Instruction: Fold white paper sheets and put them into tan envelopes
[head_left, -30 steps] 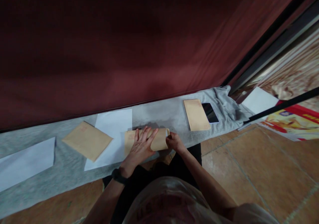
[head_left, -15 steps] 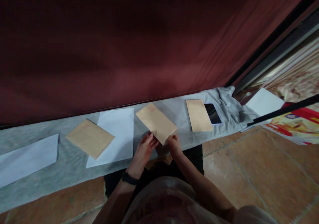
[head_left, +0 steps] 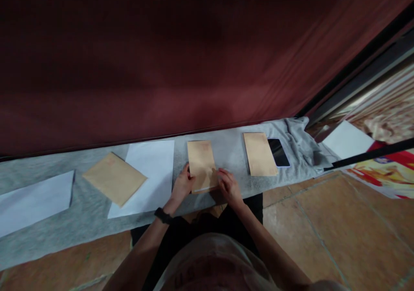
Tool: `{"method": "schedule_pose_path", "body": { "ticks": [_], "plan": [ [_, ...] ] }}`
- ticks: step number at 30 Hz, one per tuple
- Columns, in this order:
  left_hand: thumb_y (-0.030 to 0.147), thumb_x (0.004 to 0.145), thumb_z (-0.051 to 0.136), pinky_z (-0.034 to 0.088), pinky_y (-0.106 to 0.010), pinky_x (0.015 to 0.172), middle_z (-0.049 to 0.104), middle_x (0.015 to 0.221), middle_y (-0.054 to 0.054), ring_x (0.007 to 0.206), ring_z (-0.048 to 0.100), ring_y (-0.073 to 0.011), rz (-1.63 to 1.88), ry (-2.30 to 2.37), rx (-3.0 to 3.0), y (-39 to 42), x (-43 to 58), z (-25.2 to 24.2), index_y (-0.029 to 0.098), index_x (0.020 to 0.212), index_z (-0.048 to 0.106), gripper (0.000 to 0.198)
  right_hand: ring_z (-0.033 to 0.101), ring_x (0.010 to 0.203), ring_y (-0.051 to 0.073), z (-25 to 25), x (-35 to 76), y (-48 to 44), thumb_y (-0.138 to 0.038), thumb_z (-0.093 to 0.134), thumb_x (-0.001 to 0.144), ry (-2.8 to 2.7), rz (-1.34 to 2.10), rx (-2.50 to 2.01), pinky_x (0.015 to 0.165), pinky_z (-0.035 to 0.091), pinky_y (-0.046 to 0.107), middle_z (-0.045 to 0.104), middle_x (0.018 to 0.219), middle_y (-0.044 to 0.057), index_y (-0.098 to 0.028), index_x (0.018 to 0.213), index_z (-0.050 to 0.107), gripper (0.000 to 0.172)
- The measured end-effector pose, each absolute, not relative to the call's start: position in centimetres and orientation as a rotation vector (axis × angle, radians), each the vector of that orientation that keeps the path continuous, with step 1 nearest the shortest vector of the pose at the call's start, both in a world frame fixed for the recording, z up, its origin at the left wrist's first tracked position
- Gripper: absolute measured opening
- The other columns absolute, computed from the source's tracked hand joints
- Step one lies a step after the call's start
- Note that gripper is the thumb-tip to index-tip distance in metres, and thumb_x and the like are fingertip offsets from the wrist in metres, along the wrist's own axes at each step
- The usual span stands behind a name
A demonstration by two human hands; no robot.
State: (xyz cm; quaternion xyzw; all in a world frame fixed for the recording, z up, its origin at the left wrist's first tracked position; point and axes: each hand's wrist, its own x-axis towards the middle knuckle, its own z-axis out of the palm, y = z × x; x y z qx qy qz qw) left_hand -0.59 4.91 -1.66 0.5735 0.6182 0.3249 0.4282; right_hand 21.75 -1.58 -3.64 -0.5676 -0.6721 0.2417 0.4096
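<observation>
A brown paper envelope (head_left: 202, 159) lies nearly upright in front of me on the grey cloth, with a thin white strip showing along its near end. My left hand (head_left: 183, 184) grips its lower left edge, thumb over the top and a finger along the side. At the lower right edge is my right hand (head_left: 229, 185), its curled fingers closed at the paper's side. Another brown envelope (head_left: 114, 178) rests slanted over a white paper sheet (head_left: 158, 161) to the left. To the right, one more brown envelope (head_left: 260, 155) partly covers a dark-screened phone (head_left: 278, 153).
The grey cloth (head_left: 39, 235) covers a long narrow surface against a dark red panel (head_left: 194, 58). A folded white paper (head_left: 35, 202) lies at far left. Beyond the right end are a black bar (head_left: 375, 153) and a colourful printed box (head_left: 388, 174) above the tiled floor.
The middle envelope has turned from slanted to nearly upright and come down towards the cloth. My left hand has shifted to its left edge, my right hand to its right edge.
</observation>
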Motion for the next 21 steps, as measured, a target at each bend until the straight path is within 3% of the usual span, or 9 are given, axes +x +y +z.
{"method": "schedule_pose_path", "body": {
  "ticks": [3, 8, 11, 15, 21],
  "plan": [
    [0.024, 0.089, 0.053, 0.051, -0.046, 0.097, 0.069, 0.116, -0.014, 0.108, 0.067, -0.0286, 0.749, 1.779, 1.923, 4.7, 0.0, -1.4, 0.016, 0.143, 0.050, 0.055, 0.049, 0.139, 0.025, -3.5, 21.4, -1.2, -0.020, 0.048, 0.098, -1.994, 0.518, -1.409, 0.118, 0.036, 0.049, 0.058, 0.146, 0.010, -0.024, 0.139, 0.057, 0.042],
    [0.028, 0.099, 0.040, 0.031, -0.051, 0.120, 0.043, 0.157, -0.015, 0.149, 0.034, -0.0292, 0.656, 1.548, 2.410, 7.6, 2.6, -1.6, 0.015, 0.151, 0.043, 0.053, 0.049, 0.140, 0.025, -3.4, 20.8, -1.2, -0.019, 0.049, 0.099, -2.092, 0.449, -1.456, 0.120, 0.033, 0.049, 0.056, 0.149, 0.008, -0.024, 0.141, 0.055, 0.043],
    [0.034, 0.100, 0.038, 0.022, -0.053, 0.124, 0.038, 0.161, -0.015, 0.153, 0.026, -0.0299, 0.509, 1.515, 2.474, 11.0, 4.1, -2.3, 0.012, 0.153, 0.040, 0.057, 0.049, 0.139, 0.026, -3.4, 20.9, -1.3, -0.019, 0.049, 0.098, -2.097, 0.445, -1.446, 0.120, 0.033, 0.049, 0.056, 0.149, 0.009, -0.023, 0.142, 0.055, 0.044],
    [0.039, 0.100, 0.038, 0.016, -0.052, 0.126, 0.038, 0.161, -0.013, 0.153, 0.027, -0.0277, 0.418, 1.431, 2.541, 14.2, 4.8, -3.0, 0.015, 0.154, 0.040, 0.059, 0.051, 0.138, 0.026, -3.4, 20.9, -1.3, -0.019, 0.049, 0.099, -2.090, 0.441, -1.455, 0.120, 0.033, 0.049, 0.057, 0.147, 0.010, -0.023, 0.143, 0.054, 0.045],
    [0.036, 0.103, 0.033, 0.014, -0.045, 0.128, 0.031, 0.165, -0.012, 0.154, 0.024, -0.0222, 0.339, 1.228, 2.647, 12.5, 4.0, -3.4, 0.012, 0.157, 0.034, 0.059, 0.053, 0.135, 0.026, -3.5, 20.8, -1.3, -0.018, 0.047, 0.099, -2.078, 0.454, -1.455, 0.120, 0.032, 0.049, 0.060, 0.144, 0.011, -0.022, 0.139, 0.057, 0.042]
  ]
}}
